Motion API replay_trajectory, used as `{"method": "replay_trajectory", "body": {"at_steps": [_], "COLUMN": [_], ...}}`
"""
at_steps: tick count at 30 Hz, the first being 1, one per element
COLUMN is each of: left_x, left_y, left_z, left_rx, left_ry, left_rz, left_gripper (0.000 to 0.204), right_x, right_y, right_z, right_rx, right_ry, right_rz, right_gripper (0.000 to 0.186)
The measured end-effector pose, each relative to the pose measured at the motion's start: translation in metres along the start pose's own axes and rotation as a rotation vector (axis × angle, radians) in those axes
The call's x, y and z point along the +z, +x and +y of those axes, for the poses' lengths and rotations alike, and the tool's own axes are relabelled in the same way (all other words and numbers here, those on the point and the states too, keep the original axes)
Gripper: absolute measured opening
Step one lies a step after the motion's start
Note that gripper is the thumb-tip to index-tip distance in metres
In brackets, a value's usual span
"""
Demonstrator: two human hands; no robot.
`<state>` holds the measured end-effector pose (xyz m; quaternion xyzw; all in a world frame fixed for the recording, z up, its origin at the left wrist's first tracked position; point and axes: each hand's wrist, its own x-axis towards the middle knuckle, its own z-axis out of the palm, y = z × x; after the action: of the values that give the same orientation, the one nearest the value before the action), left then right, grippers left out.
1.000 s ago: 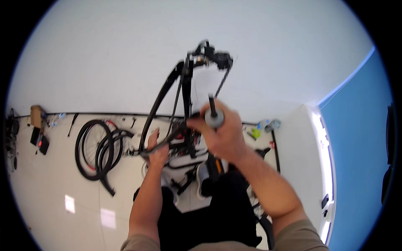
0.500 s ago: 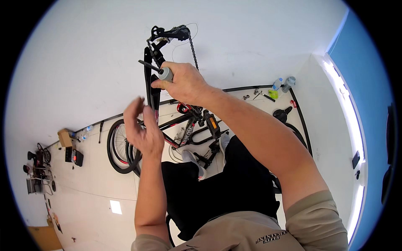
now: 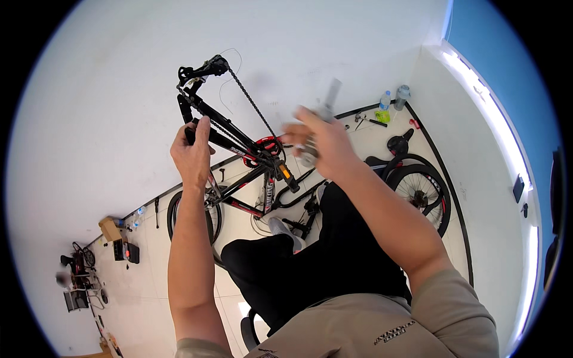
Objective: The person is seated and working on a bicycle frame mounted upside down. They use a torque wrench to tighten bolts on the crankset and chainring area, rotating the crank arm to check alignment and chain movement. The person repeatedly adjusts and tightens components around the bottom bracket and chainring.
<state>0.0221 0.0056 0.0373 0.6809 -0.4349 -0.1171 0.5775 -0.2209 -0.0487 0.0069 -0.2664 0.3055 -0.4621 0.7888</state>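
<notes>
My left hand is closed on a black frame part of a bicycle, held upended against the white wall. Its derailleur is at the top, with a chain running down toward the red chainring. A pedal with an orange reflector sits just below. To the right of the frame, my right hand is closed around a grey tool, smeared by motion and held apart from the bicycle.
Loose bicycle wheels lie on the white floor. A hammer, water bottle and grey flask stand or lie along the far wall. A cardboard box and another cycle are at the left.
My left hand has risen from lower on the frame and closed on it higher up. My right hand has moved right, away from the frame, with the tool. The frame's top now leans further left.
</notes>
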Motion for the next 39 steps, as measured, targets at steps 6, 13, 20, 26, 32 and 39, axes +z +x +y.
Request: {"method": "replay_trajectory", "body": {"at_steps": [6,13,20,26,32,39], "left_x": [0.000,0.022,0.017,0.019,0.010,0.014], "left_y": [0.018,0.026,0.028,0.032,0.040,0.036], "left_z": [-0.023,-0.031,-0.035,-0.041,-0.049,-0.045], "left_rx": [0.121,0.166,0.204,0.156,0.146,0.175], "left_ry": [0.094,0.118,0.135,0.064,0.121,0.133], "left_rz": [0.192,0.279,0.303,0.296,0.323,0.334], "left_gripper": [0.043,0.038,0.036,0.028,0.025,0.027], "right_x": [-0.123,-0.163,-0.180,-0.179,-0.174,-0.172], "right_y": [-0.073,-0.106,-0.112,-0.110,-0.115,-0.110], "right_z": [0.056,0.062,0.053,0.054,0.057,0.057], "right_rx": [0.261,0.187,0.402,0.439,0.420,0.420], "right_ry": [0.296,0.467,0.594,0.667,0.709,0.697], "right_rz": [0.380,0.368,0.354,0.323,0.365,0.368], "right_gripper": [0.017,0.035,0.023,0.021,0.022,0.022]}}
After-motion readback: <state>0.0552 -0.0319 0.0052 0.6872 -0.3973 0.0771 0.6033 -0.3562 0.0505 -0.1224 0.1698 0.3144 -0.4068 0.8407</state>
